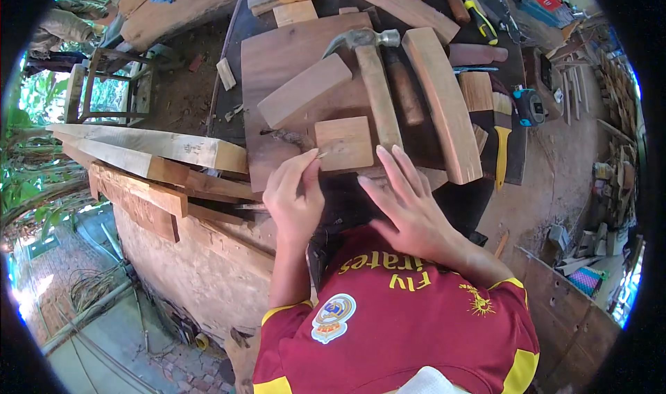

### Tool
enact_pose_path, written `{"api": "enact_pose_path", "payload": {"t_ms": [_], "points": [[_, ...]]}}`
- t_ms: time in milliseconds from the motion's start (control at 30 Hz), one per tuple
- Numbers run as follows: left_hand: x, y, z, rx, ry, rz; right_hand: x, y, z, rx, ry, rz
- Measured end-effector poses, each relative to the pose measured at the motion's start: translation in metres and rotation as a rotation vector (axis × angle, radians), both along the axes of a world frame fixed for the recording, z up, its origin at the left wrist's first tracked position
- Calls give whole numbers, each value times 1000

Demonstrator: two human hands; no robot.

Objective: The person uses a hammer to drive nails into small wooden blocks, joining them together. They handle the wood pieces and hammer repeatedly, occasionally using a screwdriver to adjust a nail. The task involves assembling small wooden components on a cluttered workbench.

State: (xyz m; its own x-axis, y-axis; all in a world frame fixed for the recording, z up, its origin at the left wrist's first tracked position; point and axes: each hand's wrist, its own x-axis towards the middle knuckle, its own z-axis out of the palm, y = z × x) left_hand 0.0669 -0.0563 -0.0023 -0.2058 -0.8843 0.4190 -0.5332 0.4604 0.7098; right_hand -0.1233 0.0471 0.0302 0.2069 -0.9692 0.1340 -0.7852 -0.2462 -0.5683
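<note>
My left hand (297, 191) is closed in a pinch at the left edge of a small square wooden block (345, 143). A tiny, thin, pale piece (322, 155) shows at its fingertips, too small to name. My right hand (409, 203) holds nothing, its fingers stretched out and apart near the handle end of a claw hammer (379, 92). The hammer lies with its steel head away from me. Beside it rests a wooden-handled tool (403, 89), partly hidden. A rectangular wooden block (305, 91) lies left of the hammer, and a long wooden bar (442, 106) lies right of it.
Under these lies a broad wooden board (258, 68). Rightward are a yellow-handled brush (501, 141), a blue tape measure (531, 107) and a yellow-black screwdriver (480, 21). Long timber beams (166, 148) reach in from the left. More wood pieces (295, 12) sit along the far side.
</note>
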Motion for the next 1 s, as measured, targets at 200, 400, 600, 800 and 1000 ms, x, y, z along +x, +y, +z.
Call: {"api": "enact_pose_path", "payload": {"t_ms": [200,400,600,800,1000], "points": [[-5,8,-4,-45,-7,35,-26,5,-2,-93,118,-237],[-11,24,17,103,197,-40,-18,4,13,-91,59,-310],[-17,45,36,224,141,-372,-7,-5,12,-338,-230,-71],[-16,46,30,196,140,-366,-6,-2,1,-336,-263,-54],[-2,19,25,-24,11,-90,-5,-7,4,-309,-321,-262]]}}
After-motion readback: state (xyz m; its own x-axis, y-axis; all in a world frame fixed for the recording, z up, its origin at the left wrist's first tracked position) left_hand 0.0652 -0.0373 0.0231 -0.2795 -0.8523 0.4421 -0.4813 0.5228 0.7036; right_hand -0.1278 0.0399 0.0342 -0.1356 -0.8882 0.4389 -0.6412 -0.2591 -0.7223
